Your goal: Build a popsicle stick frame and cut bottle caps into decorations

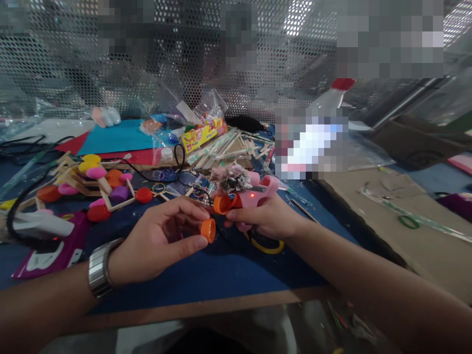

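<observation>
My left hand pinches an orange bottle cap between thumb and fingertips, its hollow side turned to the right. My right hand is closed around a pink glue gun with a small red light on its side. A second orange cap-like piece sits by my right thumb, close to the first cap but apart from it. A greyish, messy clump shows at the front of the glue gun. Some right fingers are hidden behind the gun. Yellow-handled scissors lie partly hidden below my right hand.
On the left stands a stick-and-cap construction, beside a purple packet with a black cable over it. Wooden sticks, a yellow box and blue paper lie behind. Cardboard covers the right; the table's front edge is near.
</observation>
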Motion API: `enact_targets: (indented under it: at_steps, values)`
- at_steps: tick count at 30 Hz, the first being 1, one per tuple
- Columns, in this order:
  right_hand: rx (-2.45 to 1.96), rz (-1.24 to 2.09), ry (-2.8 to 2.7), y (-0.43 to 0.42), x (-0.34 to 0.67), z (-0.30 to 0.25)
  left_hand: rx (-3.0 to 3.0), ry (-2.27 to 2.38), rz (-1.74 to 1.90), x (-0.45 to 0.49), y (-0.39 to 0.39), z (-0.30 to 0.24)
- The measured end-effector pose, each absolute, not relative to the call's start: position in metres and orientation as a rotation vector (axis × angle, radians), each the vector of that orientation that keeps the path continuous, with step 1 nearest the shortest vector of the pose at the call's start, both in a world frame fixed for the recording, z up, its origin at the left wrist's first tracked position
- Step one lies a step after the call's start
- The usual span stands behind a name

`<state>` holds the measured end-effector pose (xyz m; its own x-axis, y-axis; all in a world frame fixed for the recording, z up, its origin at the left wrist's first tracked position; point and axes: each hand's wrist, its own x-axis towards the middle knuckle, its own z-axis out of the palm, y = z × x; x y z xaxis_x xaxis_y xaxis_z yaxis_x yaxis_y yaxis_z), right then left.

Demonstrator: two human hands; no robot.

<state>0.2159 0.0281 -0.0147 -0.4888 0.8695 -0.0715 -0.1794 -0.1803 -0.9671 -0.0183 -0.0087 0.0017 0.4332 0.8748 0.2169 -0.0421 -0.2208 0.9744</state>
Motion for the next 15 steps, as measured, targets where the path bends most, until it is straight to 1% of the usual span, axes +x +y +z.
enact_targets:
  at_steps: [8, 15]
  values:
    - [-1.002, 1.717, -1.291, 0.0287, 0.2113, -0.0091, 1.624, 0.747, 1.005, -0.0201, -0.0094, -0.0004]
    - [-1.07, 1.675, -1.298, 0.0273, 0.2092, -0.0094, 1.857, 0.758, 1.009, -0.0248, -0.0117, 0.0004]
